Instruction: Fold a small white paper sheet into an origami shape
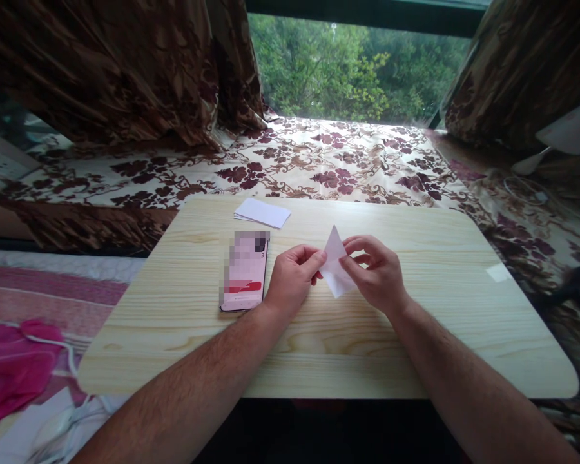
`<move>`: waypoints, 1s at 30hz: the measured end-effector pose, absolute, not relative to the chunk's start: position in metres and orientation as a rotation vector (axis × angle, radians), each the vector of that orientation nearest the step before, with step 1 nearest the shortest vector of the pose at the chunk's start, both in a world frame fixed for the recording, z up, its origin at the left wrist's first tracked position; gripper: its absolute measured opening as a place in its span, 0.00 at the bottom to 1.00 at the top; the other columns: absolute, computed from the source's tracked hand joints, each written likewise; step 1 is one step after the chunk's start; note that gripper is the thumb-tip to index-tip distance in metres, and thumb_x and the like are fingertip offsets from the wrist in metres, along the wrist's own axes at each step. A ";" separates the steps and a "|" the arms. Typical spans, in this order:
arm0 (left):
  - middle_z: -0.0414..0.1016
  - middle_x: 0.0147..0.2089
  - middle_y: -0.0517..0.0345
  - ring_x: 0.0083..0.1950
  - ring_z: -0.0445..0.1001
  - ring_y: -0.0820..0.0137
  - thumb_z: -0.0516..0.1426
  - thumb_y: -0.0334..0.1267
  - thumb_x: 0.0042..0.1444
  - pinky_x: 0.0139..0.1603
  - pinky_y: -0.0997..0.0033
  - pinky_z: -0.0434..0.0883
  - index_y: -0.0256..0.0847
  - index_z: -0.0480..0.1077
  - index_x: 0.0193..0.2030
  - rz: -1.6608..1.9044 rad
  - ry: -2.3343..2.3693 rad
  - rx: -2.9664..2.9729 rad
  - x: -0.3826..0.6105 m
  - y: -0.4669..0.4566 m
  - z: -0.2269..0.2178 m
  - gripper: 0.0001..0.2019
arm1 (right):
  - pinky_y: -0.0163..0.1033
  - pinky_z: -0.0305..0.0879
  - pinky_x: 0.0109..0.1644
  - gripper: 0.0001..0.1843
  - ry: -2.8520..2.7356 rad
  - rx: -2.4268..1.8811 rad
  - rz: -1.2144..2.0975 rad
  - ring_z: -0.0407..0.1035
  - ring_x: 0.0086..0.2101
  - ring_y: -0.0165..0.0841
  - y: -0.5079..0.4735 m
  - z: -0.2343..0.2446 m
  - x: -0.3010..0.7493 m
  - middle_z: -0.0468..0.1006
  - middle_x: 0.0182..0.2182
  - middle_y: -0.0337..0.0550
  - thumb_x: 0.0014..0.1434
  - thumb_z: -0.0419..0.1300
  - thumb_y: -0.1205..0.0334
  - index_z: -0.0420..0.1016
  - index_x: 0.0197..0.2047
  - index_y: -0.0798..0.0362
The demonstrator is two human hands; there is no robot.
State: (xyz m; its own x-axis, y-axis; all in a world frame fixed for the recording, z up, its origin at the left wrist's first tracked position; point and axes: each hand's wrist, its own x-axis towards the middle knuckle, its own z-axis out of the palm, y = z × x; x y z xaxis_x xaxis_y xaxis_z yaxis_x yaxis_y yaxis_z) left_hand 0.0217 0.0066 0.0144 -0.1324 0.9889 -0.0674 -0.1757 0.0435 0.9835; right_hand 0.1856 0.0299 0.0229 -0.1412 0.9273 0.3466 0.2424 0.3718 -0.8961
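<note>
At frame centre, my left hand (pixel 294 276) and right hand (pixel 381 274) each clamp fingers (pixel 314 261) on the paper (pixel 335 276), probably to steady it.

The white, kite-shaped piece of paper (pixel 335 274) is plain, as are the white rectangular papers (pixel 263 212) at ten o'clock from it; at nine, the thin rectangular phone (pixel 245 261) glows pink with a red bar. Tan grain streaks the pale yellow wooden desk (pixel 357 354). At twelve, burgundy and brown florals pattern the cream fabric cover (pixel 336 158), with green leafy trees (pixel 328 71) beyond
</note>
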 end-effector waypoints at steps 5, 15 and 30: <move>0.73 0.24 0.60 0.23 0.69 0.75 0.66 0.45 0.51 0.23 0.75 0.64 0.36 0.75 0.32 1.330 1.250 1.008 0.022 0.006 0.018 0.13 | 0.41 0.70 0.42 0.07 -1.796 -1.084 0.500 0.70 0.36 0.34 0.028 0.034 0.190 0.75 0.37 0.44 0.54 0.64 0.66 0.80 0.38 0.50; 0.75 0.25 0.59 0.24 0.72 0.73 0.63 0.45 0.54 0.23 0.76 0.66 0.36 0.75 0.33 1.301 1.314 1.071 0.023 0.005 0.016 0.12 | 0.44 0.70 0.46 0.15 -1.787 -1.002 0.449 0.74 0.36 0.35 0.028 0.029 0.191 0.81 0.36 0.40 0.53 0.66 0.68 0.78 0.45 0.49; 0.76 0.27 0.57 0.26 0.77 0.70 0.64 0.43 0.53 0.22 0.75 0.69 0.35 0.74 0.35 1.270 1.290 1.054 0.025 0.003 0.019 0.12 | 0.42 0.69 0.44 0.10 -1.809 -0.973 0.480 0.75 0.34 0.34 0.027 0.027 0.191 0.81 0.32 0.39 0.56 0.65 0.69 0.81 0.41 0.48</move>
State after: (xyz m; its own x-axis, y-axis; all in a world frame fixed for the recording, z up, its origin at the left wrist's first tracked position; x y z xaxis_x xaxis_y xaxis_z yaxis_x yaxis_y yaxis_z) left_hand 0.0254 0.0031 0.0193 -0.1204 0.9899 -0.0754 -0.0600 0.0686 0.9958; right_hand 0.1906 0.0268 0.0271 -0.1909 0.7936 0.5777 0.4029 0.6001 -0.6911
